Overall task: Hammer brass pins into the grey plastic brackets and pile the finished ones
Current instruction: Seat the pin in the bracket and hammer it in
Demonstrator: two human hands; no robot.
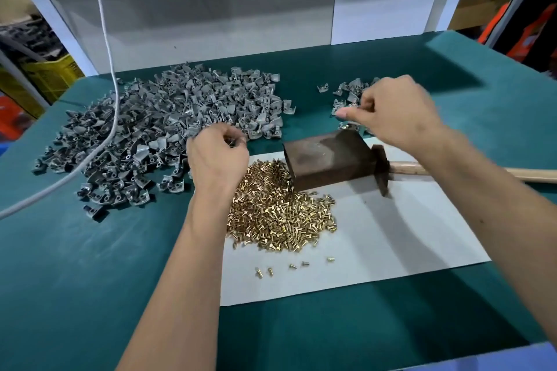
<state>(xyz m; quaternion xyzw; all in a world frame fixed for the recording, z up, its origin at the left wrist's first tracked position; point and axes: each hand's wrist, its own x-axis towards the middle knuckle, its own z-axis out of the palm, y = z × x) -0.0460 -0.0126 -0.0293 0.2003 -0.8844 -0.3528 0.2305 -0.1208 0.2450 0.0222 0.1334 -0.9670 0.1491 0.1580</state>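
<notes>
Unfinished grey brackets [168, 117] lie in a broad heap at the far left of the green mat [75, 265], well apart from the small finished pile [346, 96] at the far right. Brass pins [280, 214] sit in a loose mound on the white sheet [391, 235], just beside the rusty steel block [325, 159], with a few strays nearer you. Your left hand [215, 156] hovers at the near edge of the big heap, fingers curled inward around something small and dark; whether it is a bracket, a pin or both cannot be told. Your right hand [391, 111] is over the finished pile, thumb extended, fingers loosely bent; nothing is plainly visible in its grip, so I cannot tell whether it holds a piece. The hammer [382, 169] lies on the sheet against the block's right side, handle running off to the right under your right forearm, in neither hand. Judgement: progress is early, since the finished pile is a small fraction of the unfinished heap and the pin supply looks ample. A white cord [108, 75] drapes across the unfinished heap and could snag when you reach in. The block's top face is bare, ready for the next bracket. White panels [385, 9] close off the back of the bench.
</notes>
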